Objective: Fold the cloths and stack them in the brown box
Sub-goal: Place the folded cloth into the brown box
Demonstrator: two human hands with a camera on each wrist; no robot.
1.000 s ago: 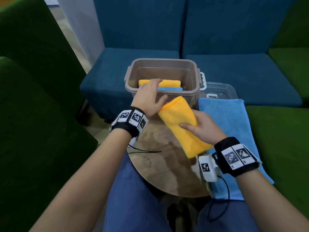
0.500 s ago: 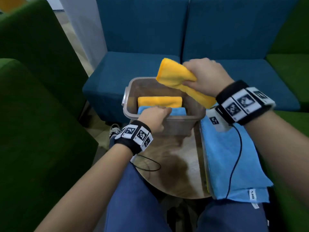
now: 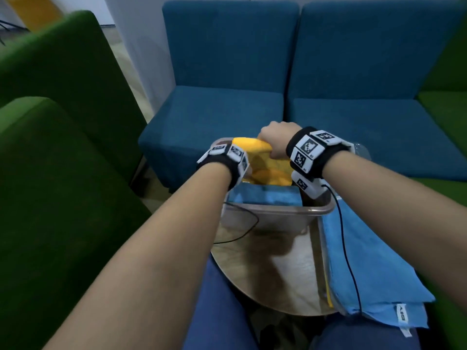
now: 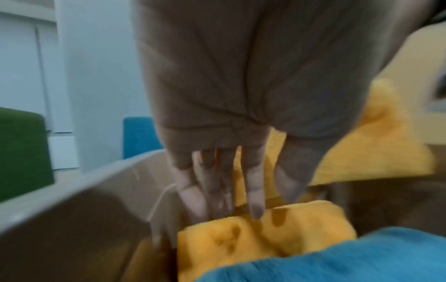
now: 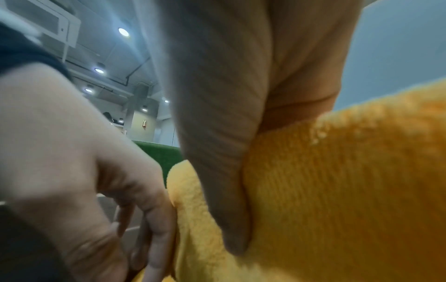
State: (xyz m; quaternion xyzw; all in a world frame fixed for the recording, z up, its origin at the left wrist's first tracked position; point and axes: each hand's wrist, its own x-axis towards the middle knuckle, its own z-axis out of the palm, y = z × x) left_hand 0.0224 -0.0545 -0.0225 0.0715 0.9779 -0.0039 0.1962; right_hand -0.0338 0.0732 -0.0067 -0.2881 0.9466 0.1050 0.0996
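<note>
We see the right hand (image 3: 275,142) over the brown box (image 3: 278,212), its fingers curled tight on a folded yellow cloth (image 3: 255,157) that hangs into the box's far half. The left hand (image 4: 231,152) reaches down inside the box beside it, fingers (image 4: 255,190) straight and relaxed, their tips touching a second yellow cloth (image 4: 260,234) already lying in the box. A folded blue cloth (image 3: 267,197) lies in the near half, against that yellow one. The box stands on the round wooden counter (image 3: 267,271). Just right of it a stack of unfolded cloths (image 3: 374,269) drapes over the counter's edge (blue on top, a yellow edge showing beneath).
</note>
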